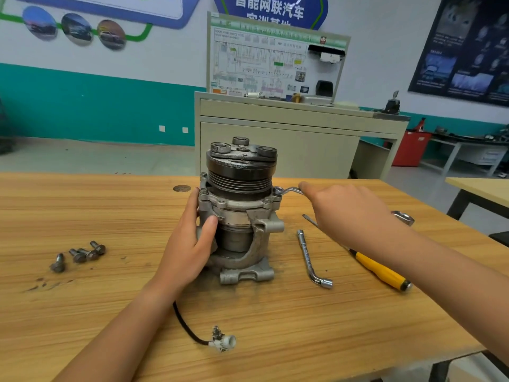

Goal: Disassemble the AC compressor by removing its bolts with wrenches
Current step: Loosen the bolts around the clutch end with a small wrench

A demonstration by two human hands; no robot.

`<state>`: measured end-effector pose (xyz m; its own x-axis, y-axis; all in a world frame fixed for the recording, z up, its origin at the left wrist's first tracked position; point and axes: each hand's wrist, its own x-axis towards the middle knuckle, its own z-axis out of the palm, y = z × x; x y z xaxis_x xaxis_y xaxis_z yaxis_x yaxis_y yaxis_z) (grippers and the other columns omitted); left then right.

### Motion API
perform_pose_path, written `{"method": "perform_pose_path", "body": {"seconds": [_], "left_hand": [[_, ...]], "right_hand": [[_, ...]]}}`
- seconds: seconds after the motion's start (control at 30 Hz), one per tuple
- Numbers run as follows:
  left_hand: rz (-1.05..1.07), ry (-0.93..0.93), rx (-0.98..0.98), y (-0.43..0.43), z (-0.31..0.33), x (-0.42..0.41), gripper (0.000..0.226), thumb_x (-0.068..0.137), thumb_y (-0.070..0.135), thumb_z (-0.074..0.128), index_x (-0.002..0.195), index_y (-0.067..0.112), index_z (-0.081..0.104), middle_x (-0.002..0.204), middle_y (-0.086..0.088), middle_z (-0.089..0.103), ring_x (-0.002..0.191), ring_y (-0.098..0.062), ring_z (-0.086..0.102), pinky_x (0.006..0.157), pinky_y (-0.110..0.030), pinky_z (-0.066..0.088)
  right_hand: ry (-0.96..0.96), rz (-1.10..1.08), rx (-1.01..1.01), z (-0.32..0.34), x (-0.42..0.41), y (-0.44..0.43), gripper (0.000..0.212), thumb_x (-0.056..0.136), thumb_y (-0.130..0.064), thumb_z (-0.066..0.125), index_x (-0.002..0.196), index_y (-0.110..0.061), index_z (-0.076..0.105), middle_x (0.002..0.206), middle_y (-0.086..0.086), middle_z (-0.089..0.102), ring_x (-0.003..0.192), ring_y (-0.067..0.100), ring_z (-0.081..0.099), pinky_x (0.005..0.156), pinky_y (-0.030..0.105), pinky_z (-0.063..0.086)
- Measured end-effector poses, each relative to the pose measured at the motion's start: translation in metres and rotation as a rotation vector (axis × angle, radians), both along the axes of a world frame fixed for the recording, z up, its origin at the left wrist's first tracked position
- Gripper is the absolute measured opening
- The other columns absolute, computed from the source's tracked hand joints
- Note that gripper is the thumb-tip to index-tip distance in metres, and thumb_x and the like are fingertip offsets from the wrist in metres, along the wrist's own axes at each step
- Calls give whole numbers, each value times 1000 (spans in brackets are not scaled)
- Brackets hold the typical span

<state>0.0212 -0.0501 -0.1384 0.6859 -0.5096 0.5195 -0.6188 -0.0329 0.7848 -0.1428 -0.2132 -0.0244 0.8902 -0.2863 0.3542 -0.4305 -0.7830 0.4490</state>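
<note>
Wooden table (82, 216) bears the compressor (239, 188) — left hand (190, 244) clasps its body, right hand (347, 213) grips the wrench (292, 190) on a bolt (277, 191).

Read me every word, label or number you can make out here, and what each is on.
"智能网联汽车": on the blue wall sign; the line below it is half hidden.
"HV": on the white training board; its other print is too small to read.
Too blurred to read: the dark poster and the stamping on the socket wrench.
</note>
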Motion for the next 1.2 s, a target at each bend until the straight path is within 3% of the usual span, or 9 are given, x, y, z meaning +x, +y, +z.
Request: {"method": "perform_pose_path", "body": {"seconds": [0.17,0.33,0.5,0.6,0.7,0.77,0.87,1.0,1.2], "left_hand": [[2,7,16,0,1,1,82,79,65,28,151,31,7,155,12,24,139,-5,25,113,-36,28],[1,15,21,-1,1,1,82,79,66,28,151,33,7,154,12,24,139,-6,26,113,-40,29],[-16,24,1,-1,0,2,81,78,66,29,150,34,10,152,12,30,137,-5,30,112,-41,31],[-6,25,-18,-2,-1,3,82,77,66,29,150,33,13,151,10,32,137,-6,31,112,-41,31],[-1,31,-20,-2,-3,4,79,77,66,29,149,36,13,151,9,32,137,-8,31,112,-44,31],[-1,30,-23,-2,-2,3,75,79,64,30,148,39,13,151,9,33,137,-9,32,111,-45,32],[-7,42,-21,-1,-2,3,77,80,62,32,149,34,14,151,9,32,137,-9,31,111,-47,33],[7,54,-18,-2,-2,1,78,79,64,31,149,35,13,152,12,29,138,-7,29,111,-46,32],[-2,64,-43,-2,-1,1,75,83,64,32,150,32,15,152,12,30,138,-7,28,111,-47,32]], "right_hand": [[147,-47,-95,9,11,29,37,87,2,47,123,-3,43,57,0,28,46,15,29,36,26,20],[124,63,-50,18,2,1,31,95,-24,34,124,-15,39,56,-3,34,46,12,31,40,24,25],[121,193,-96,17,16,-51,43,97,-14,33,138,-24,28,78,1,54,59,18,47,44,24,30],[18,259,-67,0,42,-65,37,96,-7,38,131,-17,41,102,4,62,85,22,58,62,29,45],[-103,346,112,-16,73,-60,30,94,-3,41,119,-7,56,109,11,64,100,29,58,80,38,47],[-162,416,125,-17,85,-56,27,89,3,45,110,-1,62,103,15,66,94,32,61,75,44,49],[-352,496,111,-11,74,-54,15,74,11,64,88,6,66,74,18,67,64,32,65,52,39,53],[-561,385,305,-6,31,-48,24,94,-9,49,115,2,55,62,6,53,51,30,54,45,28,38],[-165,175,240,-15,-11,-36,38,98,-30,32,135,-31,29,72,-3,53,67,22,54,52,31,41]]}}
